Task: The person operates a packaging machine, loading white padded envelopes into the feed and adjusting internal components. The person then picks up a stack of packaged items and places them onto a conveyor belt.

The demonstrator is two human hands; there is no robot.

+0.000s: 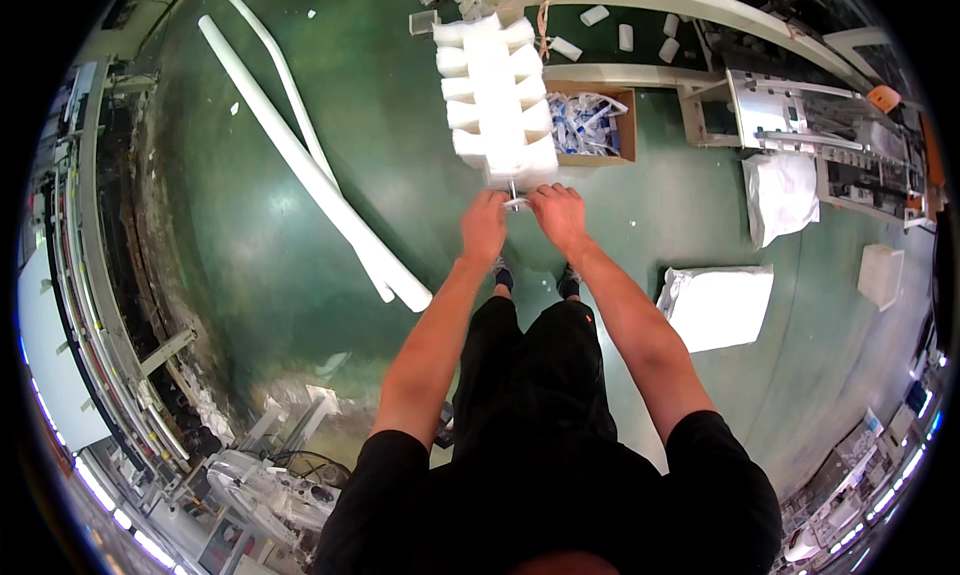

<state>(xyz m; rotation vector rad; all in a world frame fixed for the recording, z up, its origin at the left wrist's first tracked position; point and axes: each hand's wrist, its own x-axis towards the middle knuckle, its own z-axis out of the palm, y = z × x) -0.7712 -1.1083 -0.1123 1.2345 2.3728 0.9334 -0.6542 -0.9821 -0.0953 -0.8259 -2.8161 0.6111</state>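
- The left hand (485, 225) and right hand (558, 213) sit side by side, fingers curled tight on a thin metal handle (516, 203).
- The handle is right at the fingertips, at the near end of a white stack (497, 100).
- The stack stretches away from the hands, over the green floor (400, 155).
- It is tall and white, with bumpy rolls sticking out left and right.
- A brown box (592, 123) sits just right of it.
- Long white tubes (310, 170) lie far left.
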